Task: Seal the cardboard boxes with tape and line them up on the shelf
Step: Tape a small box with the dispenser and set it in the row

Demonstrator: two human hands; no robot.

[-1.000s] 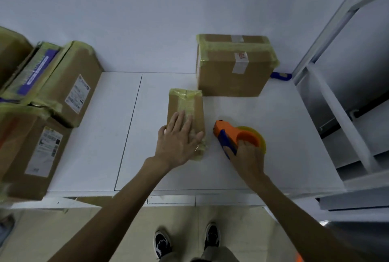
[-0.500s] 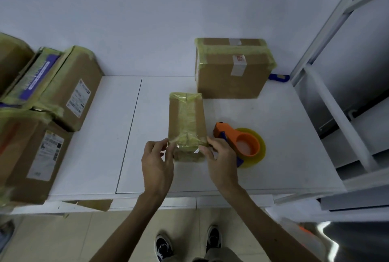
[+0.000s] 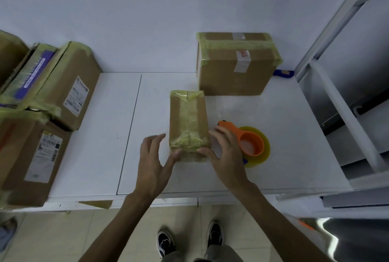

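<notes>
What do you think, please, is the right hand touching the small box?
Touching: the head view shows the right hand with its thumb against the small box, near end.

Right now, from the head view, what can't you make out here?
Head view throughout:
- Small box: near end covered by the motion-blurred left hand and the right hand; tape seal there unseen.
- Tape dispenser: handle end hidden behind the right hand.
- Blue object: mostly behind the big box; unidentifiable.
- Stacked boxes: cut by the left edge; label print too small.
</notes>
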